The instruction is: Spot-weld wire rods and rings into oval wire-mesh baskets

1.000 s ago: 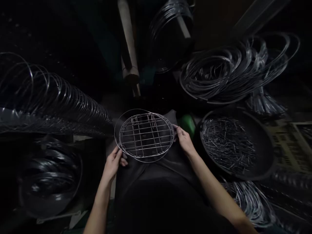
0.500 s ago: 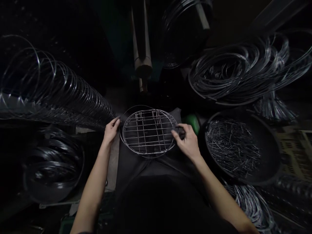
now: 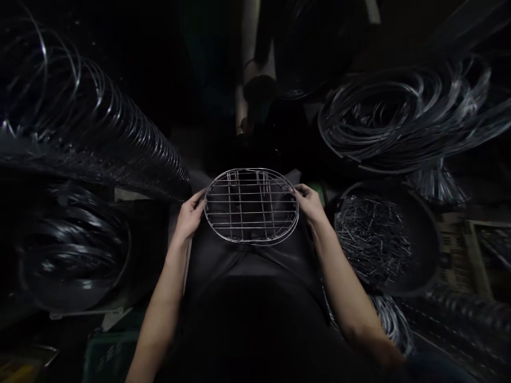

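A round wire grid rack (image 3: 251, 206) lies flat over my dark-clothed lap, its crossed wires inside a metal ring. My left hand (image 3: 190, 215) grips the rack's left rim with curled fingers. My right hand (image 3: 310, 202) holds the right rim, thumb and fingers closed on the ring. Both hands keep the rack level between them.
A long row of wire rings (image 3: 91, 133) runs along the left. A heap of loose wire hoops (image 3: 403, 119) lies at the upper right. A dark round pan (image 3: 419, 266) at the right holds short wire pieces (image 3: 373, 236). A dark bowl of coiled wire (image 3: 72, 255) sits at the lower left.
The rack has come level and shifted slightly right and up in view. My left hand moved from beside the rim onto it; my right hand closed on the right rim.
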The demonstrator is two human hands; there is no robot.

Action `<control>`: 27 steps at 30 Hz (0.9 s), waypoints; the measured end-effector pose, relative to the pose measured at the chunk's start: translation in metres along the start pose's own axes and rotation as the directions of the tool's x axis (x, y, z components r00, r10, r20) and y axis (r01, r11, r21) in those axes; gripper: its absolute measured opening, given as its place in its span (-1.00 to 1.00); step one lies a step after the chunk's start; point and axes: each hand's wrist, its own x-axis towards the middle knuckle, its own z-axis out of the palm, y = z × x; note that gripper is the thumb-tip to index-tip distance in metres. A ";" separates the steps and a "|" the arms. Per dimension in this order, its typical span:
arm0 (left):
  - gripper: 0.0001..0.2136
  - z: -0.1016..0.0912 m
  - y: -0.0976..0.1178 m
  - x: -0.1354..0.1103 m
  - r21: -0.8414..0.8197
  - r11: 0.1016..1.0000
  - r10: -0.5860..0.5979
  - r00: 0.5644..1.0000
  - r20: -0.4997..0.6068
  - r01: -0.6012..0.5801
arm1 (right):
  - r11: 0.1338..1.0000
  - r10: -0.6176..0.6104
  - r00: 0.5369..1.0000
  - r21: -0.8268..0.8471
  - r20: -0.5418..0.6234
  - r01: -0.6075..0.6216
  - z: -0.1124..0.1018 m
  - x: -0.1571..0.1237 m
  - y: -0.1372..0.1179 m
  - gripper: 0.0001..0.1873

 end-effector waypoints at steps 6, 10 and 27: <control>-0.47 -0.004 -0.017 -0.017 -0.120 0.993 -0.032 0.998 -0.059 0.025 | 0.974 0.057 0.990 0.213 0.126 -0.083 0.006 -0.022 0.020 -0.46; -0.55 -0.011 -0.028 -0.010 0.231 0.973 0.013 0.998 -0.061 0.002 | 0.990 -0.008 0.998 0.142 0.067 -0.002 0.003 -0.024 0.023 -0.44; -0.62 0.008 -0.060 0.019 0.434 0.873 0.290 0.952 -0.093 -0.223 | 0.984 -0.110 0.989 -0.132 0.098 0.123 0.000 -0.015 0.056 -0.32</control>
